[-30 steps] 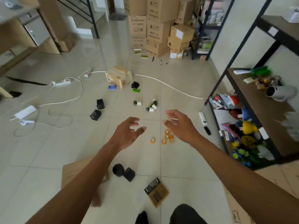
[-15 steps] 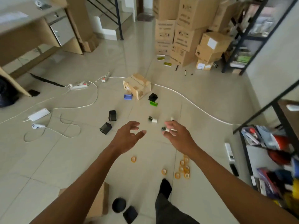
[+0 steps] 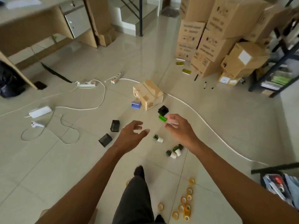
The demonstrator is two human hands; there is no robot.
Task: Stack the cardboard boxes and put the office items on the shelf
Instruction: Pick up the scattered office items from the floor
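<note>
Both my arms reach forward over the tiled floor. My left hand (image 3: 131, 135) and my right hand (image 3: 178, 129) hang in the air with loosely spread fingers and hold nothing. Ahead of them lies a small cardboard box (image 3: 148, 93) on the floor. Around it are a blue item (image 3: 135, 105), a black cube holder (image 3: 163, 110) and a green item (image 3: 162, 118) just past my right fingertips. Two black pen holders (image 3: 115, 125) (image 3: 105, 139) lie left of my left hand. Small potted plants (image 3: 158, 138) (image 3: 174, 151) lie under my right forearm. Several yellow tape rolls (image 3: 186, 204) are scattered near my foot.
A tall stack of cardboard boxes (image 3: 215, 34) stands at the back right beside a black metal shelf (image 3: 275, 65). Another shelf corner (image 3: 275, 168) is at the right edge. White power strips (image 3: 86, 84) (image 3: 40, 111) and cables (image 3: 202, 117) trail over the floor. A desk (image 3: 32, 26) is at the back left.
I have stepped forward and the view has swung left. The tape rolls now lie behind my hands, the small box is closer, and the right shelf has slid mostly out of view.
</note>
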